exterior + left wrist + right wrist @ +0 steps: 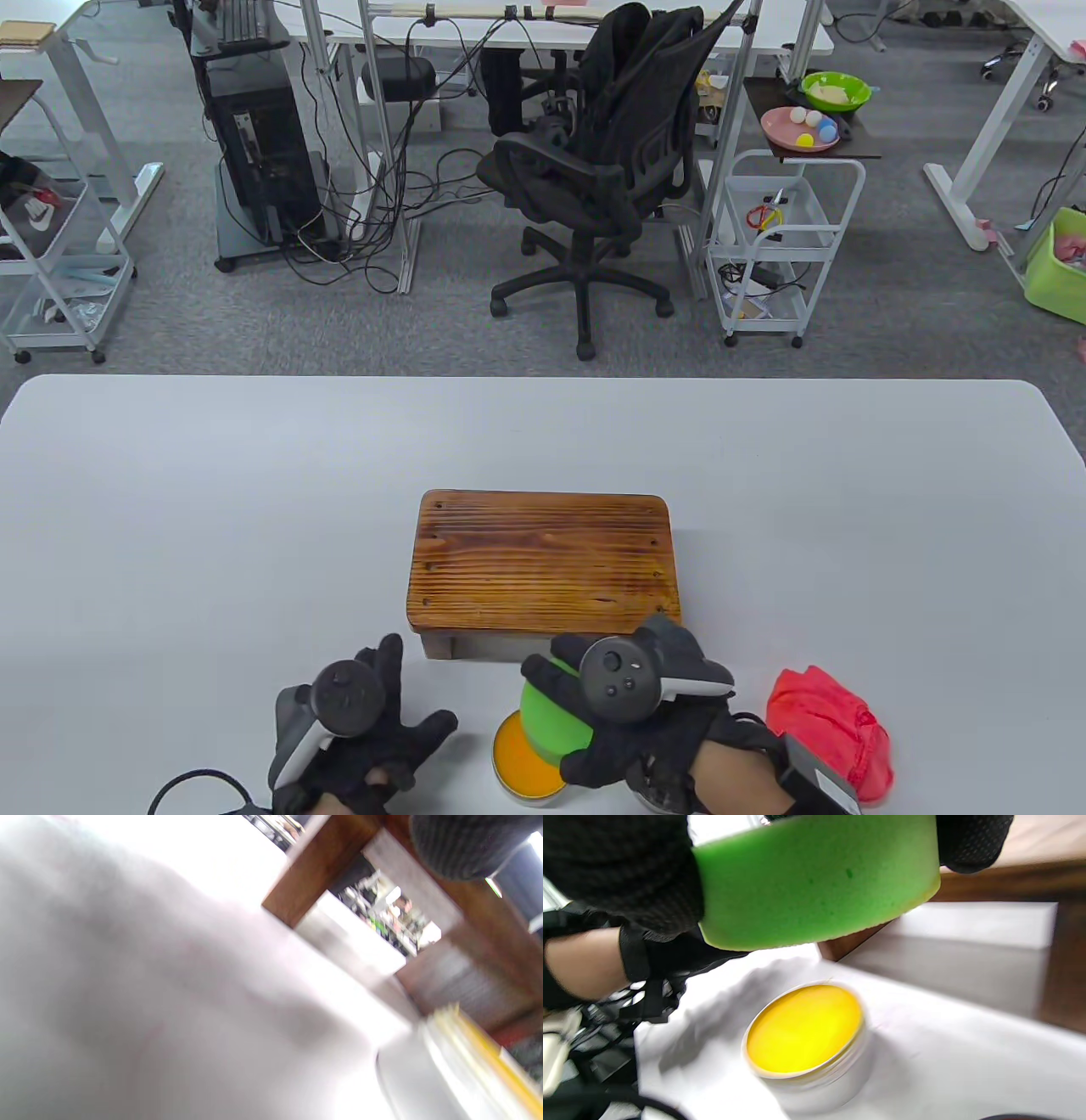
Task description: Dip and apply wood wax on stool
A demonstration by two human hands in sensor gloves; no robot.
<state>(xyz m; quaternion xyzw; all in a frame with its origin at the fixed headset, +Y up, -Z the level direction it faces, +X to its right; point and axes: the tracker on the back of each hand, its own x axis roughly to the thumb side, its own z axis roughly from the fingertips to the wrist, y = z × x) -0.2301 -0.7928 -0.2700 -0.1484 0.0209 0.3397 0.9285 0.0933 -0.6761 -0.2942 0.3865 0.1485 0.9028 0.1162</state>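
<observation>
the round green foam sponge (814, 878) is held in the curled fingers of the right hand (632, 717), just above the open white tin of yellow wood wax (804, 1031) at the bottom centre of the table view; it is best lowered flat and pressed lightly, so that only a thin film is picked up. the brown wooden stool (543, 564) stands on the white tabletop (170, 526) just above the grip, while the left hand (361, 734) rests spread and empty at lower left.

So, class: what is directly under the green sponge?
Under the green sponge, held raised in the right hand, sits the open wax tin of yellow wax on the table. The sponge's underside stays hidden.
</observation>
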